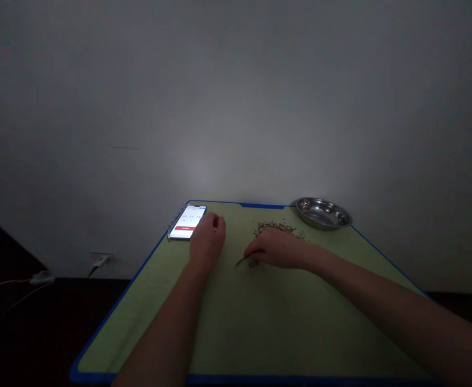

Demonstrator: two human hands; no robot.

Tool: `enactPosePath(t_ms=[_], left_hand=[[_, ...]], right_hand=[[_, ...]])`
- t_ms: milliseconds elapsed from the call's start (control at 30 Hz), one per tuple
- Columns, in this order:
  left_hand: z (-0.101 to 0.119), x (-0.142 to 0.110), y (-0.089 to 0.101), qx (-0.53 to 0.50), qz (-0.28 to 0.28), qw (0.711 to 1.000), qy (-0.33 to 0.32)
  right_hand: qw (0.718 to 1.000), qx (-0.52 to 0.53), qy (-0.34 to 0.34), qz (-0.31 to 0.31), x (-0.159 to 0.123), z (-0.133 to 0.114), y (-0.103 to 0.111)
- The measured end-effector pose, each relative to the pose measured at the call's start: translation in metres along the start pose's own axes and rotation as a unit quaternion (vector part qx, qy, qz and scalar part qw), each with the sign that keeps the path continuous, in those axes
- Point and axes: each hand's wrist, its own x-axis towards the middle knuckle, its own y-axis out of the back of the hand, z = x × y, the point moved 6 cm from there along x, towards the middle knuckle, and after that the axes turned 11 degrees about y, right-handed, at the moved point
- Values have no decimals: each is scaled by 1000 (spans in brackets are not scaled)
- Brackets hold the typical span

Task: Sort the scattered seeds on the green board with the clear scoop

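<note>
My right hand (278, 248) is closed around a thin, dark, pointed tool (242, 261), whose tip slants down to the left close to the tabletop; its exact kind is too dim to tell. Just under those fingers lie a few small dark grains (253, 263). Behind the hand spreads a heap of similar small brown grains (276, 226), partly hidden by it. My left hand (207, 242) is curled closed beside a lit phone (186, 221), covering its right edge. What the left fingers hold, if anything, cannot be made out.
A shallow steel bowl (323, 214) stands at the table's back right corner. The green table (292, 322) has a blue rim and meets a grey wall (236, 107). White cables and a plug (102, 260) are at the lower left, off the table.
</note>
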Motion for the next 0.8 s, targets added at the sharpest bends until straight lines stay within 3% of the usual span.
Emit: enactPosePath(t_ms=[300, 567, 800], left_hand=[[-2, -3, -2, -17, -17, 1000, 1], [0, -3, -2, -13, -28, 1000, 1], [0, -4, -3, 4, -31, 1000, 2]], right_hand=[[994, 15, -60, 85, -21, 25, 20], [988, 77, -120, 52, -40, 44, 4], [984, 94, -134, 68, -56, 57, -4]])
